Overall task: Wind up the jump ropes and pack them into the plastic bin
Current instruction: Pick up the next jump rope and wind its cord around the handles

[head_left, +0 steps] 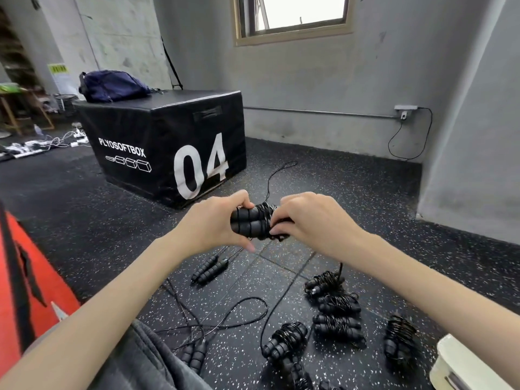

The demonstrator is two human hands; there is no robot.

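While the floor (365,192) stays littered with rope, this is how the room reads from where I stand.

Plyo box (168,147): biggest thing here, black, marked 04, at about 11 o'clock from the hands; a dark blue bag (112,85) sits on top, out of the way.

Red box (17,277): at 8 o'clock, cut by the frame edge, not part of the work.

Plastic bin (461,361): pale, at 4 o'clock, just beside the finished bundles, likely kept close so packing is a short reach. Nothing visibly in it.

Wound bundles (337,313): several ropes already coiled round their handles, gathered at 5 o'clock near the bin, probably staged to go in together.

Loose ropes (213,319): two pairs of handles at 6 and 7 o'clock, cords sprawled, waiting their turn.

Left hand (216,223): clenched round both handles of the rope in hand (250,223), keeping them side by side as a core.

Right hand (306,220): fingers pinching the cord at the coil, laying turns on; the free cord (275,175) trails off toward 12 o'clock.
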